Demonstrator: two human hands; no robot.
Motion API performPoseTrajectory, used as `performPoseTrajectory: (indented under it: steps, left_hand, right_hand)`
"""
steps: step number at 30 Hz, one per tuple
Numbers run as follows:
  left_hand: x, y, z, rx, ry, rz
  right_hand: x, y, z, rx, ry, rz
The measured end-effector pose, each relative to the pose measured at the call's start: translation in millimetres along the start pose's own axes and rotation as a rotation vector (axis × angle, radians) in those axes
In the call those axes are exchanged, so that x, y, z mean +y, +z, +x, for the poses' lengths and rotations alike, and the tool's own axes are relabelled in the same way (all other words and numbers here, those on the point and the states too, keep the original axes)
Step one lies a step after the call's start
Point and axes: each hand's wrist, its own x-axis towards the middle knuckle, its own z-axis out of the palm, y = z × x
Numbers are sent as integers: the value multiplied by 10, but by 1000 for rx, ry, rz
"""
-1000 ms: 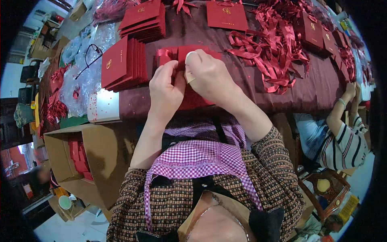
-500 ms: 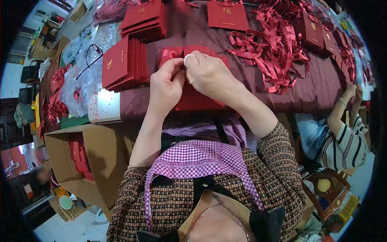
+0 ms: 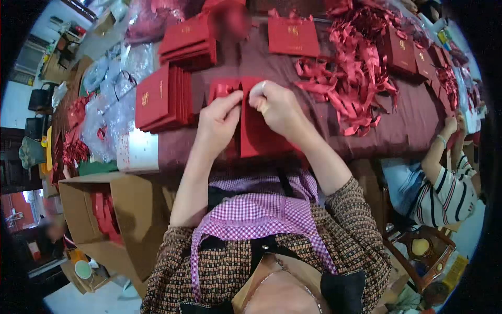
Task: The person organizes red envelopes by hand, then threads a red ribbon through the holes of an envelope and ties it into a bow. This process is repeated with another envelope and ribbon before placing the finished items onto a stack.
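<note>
A dark red paper bag (image 3: 265, 137) lies in front of me on the cloth-covered table, partly under my hands. Shiny red ribbon (image 3: 224, 90) shows at its upper left, against the fingers of my left hand (image 3: 219, 119). That hand is closed in a pinch, apparently on the ribbon. Just to its right, above the bag, my right hand (image 3: 278, 109) is curled closed with a whitish covering on a fingertip. What its fingers hold is hidden. A narrow gap separates the two hands.
Stacked red bags (image 3: 157, 99) stand at left, with more bags (image 3: 188, 39) behind. Another bag (image 3: 293, 36) lies ahead. Loose red ribbons (image 3: 355, 78) are heaped at right. A cardboard box (image 3: 133, 220) sits below left. A co-worker in a striped top (image 3: 444, 193) works at far right.
My hands were together at the ribbon; now they are slightly apart, the right one shifted right. The view has tilted a little, so the table sits lower in it.
</note>
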Motion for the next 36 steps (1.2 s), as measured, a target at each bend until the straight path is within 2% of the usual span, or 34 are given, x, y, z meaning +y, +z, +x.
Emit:
performPoseTrajectory:
  steps: [1,2,3,4,6,9,10,12,13,15,21,25,27,31,32,36]
  left_hand:
    - [-19,13,29,31,120,161]
    - [-19,36,36,59,124,132]
    - [-50,45,31,64,109,110]
    - [-72,38,44,69,100,88]
    - [-10,-4,59,21,24,47]
    - [31,-47,86,-16,90,70]
    - [84,-60,104,-41,88,66]
    - [180,-77,133,-90,102,81]
    - [195,-85,136,-106,98,93]
    - [195,-75,139,-126,88,89]
    - [201,-91,81,-135,-121,-107]
    - [220,-93,68,-151,-134,-117]
    - [221,-62,48,-115,-60,-27]
    - [361,-136,66,-229,47,71]
    - [364,-122,73,-211,112,43]
    - [382,-93,-9,-228,76,-120]
  right_hand:
    - [50,18,-9,9,-49,32]
    - [95,28,-15,18,-100,62]
    - [89,27,-21,-19,-40,79]
    - [124,10,-2,-54,-70,24]
    - [-24,-204,84,-204,-53,58]
    - [-47,-413,268,-186,-212,112]
    - [-105,-466,318,-141,-405,-108]
    - [-202,-466,356,-339,-292,-76]
    - [-75,-365,330,-250,-425,-71]
    - [-72,-350,350,-284,-425,-100]
    - [-90,-408,331,-372,-433,-86]
    - [-122,-456,293,-422,-450,-138]
    - [-191,-495,280,-446,-467,-131]
    - [-320,-600,175,-526,-420,-192]
    - [-375,-622,150,-539,-393,-201]
    - [-352,-589,91,-541,-401,-196]
